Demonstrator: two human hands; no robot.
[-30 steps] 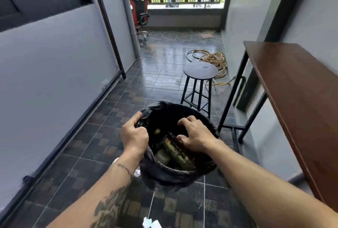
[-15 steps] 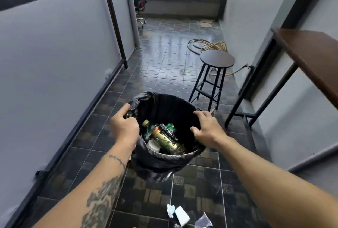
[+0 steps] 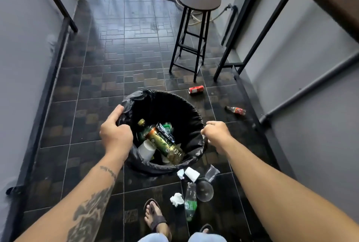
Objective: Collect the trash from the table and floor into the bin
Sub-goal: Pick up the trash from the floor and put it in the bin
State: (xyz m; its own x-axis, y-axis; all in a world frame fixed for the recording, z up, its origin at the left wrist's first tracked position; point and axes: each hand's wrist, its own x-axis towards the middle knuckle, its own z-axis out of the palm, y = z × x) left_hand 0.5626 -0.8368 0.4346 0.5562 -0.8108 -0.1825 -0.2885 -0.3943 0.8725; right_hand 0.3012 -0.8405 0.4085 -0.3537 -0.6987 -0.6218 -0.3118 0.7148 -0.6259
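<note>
Trash lies scattered on the dark tiles, nearest at six o'clock from the bin: a crumpled white tissue, a clear green-labelled bottle on its side and a clear plastic cup, then a white paper cup just beside the bin's rim. All of it looks light and easily crushed (the tissue soft, the cups thin-walled), so a loose pinch should do, with the bottle best taken round its middle. The bin, lined with a slack black bag and already holding bottles and a cup, sits between both hands: the left hand has its fingers curled over the rim at nine o'clock, while the right hand at three o'clock is closed, seemingly pinching the liner. Farther off, at one to two o'clock, lie a red can and a small dark bottle.
</note>
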